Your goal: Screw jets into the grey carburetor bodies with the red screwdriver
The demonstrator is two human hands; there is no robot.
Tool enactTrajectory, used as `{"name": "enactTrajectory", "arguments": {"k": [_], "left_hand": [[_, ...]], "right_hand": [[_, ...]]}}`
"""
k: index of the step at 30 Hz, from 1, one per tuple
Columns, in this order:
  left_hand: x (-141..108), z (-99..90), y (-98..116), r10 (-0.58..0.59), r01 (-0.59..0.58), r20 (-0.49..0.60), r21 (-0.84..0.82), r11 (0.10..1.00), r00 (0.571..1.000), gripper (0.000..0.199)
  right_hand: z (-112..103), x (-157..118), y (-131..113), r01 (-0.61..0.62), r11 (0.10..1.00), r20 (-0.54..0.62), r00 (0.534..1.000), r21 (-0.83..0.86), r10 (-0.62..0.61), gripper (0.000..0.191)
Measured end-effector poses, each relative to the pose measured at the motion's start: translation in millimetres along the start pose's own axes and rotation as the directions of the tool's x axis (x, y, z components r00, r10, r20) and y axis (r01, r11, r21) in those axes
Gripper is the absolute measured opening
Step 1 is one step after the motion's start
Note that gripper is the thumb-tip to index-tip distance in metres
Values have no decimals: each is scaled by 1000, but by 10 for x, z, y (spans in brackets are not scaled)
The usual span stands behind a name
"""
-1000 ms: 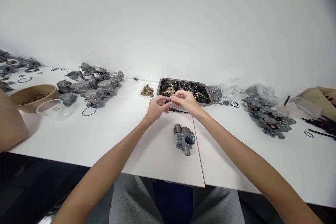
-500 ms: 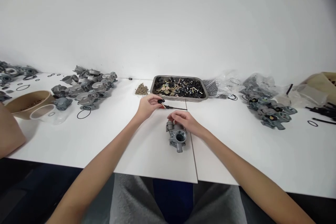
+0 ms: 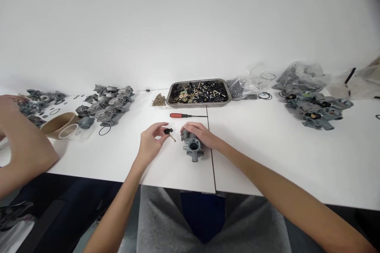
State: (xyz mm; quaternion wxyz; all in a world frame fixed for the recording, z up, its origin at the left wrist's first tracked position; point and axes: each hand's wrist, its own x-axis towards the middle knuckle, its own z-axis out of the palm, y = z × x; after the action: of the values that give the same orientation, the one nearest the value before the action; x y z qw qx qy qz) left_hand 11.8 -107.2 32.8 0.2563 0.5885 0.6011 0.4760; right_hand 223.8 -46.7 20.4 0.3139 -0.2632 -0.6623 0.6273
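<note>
Metal carb body (image 3: pixel 194 148) just below frame ctr, under your R hand (image 3: pixel 199 132); small black-&-brass pc (image 3: pixel 169 131) in your L.
Your R hand's fingers curl over the body's top & far side, grasping it on the worktop (image 3: pixel 255 150), round bore facing you. Just left of it, your L hand (image 3: pixel 152 142) pinches the pc by its black end, brass stem angled down-right, apart from the body. For good ctrl, I'd press the body down evenly & pinch the black end lightly, w/ stem & bore both in sight. Beyond, nr ctr: red-handled screwdriver (image 3: pixel 176 115), then tray (image 3: pixel 197 105) of mixed pcs, w/ brass bits (image 3: pixel 159 100) beside it. More castings: left (image 3: pixel 108 104) & right of frame; co-worker's arm (image 3: pixel 29 154) far left.
</note>
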Motion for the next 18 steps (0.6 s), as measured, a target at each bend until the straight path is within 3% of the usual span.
{"name": "enactTrajectory", "arguments": {"k": [5,18], "left_hand": [[-379,49,-1,-50,53,-73,32,998,996,33],[-368,233,-36,-9,12,-56,39,999,998,30]], "right_hand": [[23,10,29,22,1000,-14,1000,10,-22,37],[37,-9,-6,41,998,-39,998,-38,-43,37]]}}
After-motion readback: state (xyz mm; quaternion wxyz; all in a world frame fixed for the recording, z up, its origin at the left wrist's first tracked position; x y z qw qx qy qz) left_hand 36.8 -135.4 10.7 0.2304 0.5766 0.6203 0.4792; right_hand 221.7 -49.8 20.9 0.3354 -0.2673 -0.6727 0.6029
